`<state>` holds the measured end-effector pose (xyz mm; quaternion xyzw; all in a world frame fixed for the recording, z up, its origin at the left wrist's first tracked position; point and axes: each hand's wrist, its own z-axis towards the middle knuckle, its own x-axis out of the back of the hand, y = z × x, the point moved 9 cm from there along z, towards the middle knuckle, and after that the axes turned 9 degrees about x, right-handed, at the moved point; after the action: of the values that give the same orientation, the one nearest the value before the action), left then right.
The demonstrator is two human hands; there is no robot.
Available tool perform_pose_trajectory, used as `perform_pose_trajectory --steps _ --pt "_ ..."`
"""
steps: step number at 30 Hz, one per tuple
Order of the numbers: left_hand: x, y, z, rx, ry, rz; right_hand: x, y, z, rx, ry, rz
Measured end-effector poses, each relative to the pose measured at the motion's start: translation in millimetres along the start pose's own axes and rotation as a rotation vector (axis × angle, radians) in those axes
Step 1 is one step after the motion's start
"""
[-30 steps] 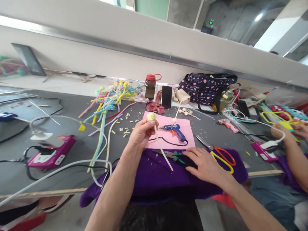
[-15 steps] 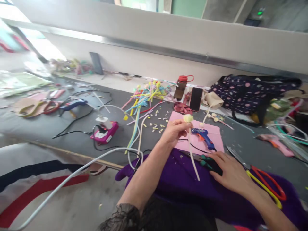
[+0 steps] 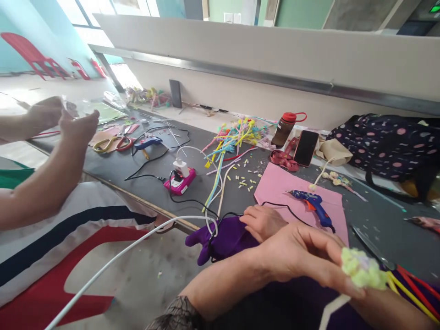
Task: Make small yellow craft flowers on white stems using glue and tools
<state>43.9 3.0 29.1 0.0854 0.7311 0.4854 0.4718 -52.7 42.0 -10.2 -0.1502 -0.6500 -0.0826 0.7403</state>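
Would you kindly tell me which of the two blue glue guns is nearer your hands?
The blue glue gun lying on the pink sheet; the other one is farther left, beside the scissors.

Picture edges crop the patterned bag (image 3: 381,146) and pale stem (image 3: 332,310)

The grey worktop (image 3: 206,133) carries pink paper (image 3: 271,181), a blue glue gun (image 3: 312,205), pipe cleaners (image 3: 237,137), scissors (image 3: 373,247) and scattered snippets (image 3: 243,178).
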Motion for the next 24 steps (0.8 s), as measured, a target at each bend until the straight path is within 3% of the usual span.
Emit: perform_pose_trajectory --steps 4,10,17,24 --pt "23.5 7.2 -14.9 -0.082 0.078 -0.107 -16.0 -19.2 30.5 -0.031 -0.027 -0.110" --pt "36.8 4.0 -15.9 -0.103 0.084 -0.124 -29.3 -22.1 41.1 -0.102 0.027 -0.192" --pt "46.0 11.6 -10.9 -0.087 0.077 -0.105 -33.8 -3.4 43.7 -0.196 0.144 -0.258" --pt "60.1 36.7 3.1 -0.141 0.159 -0.027 -30.1 14.7 46.5 -0.181 0.208 -0.225"
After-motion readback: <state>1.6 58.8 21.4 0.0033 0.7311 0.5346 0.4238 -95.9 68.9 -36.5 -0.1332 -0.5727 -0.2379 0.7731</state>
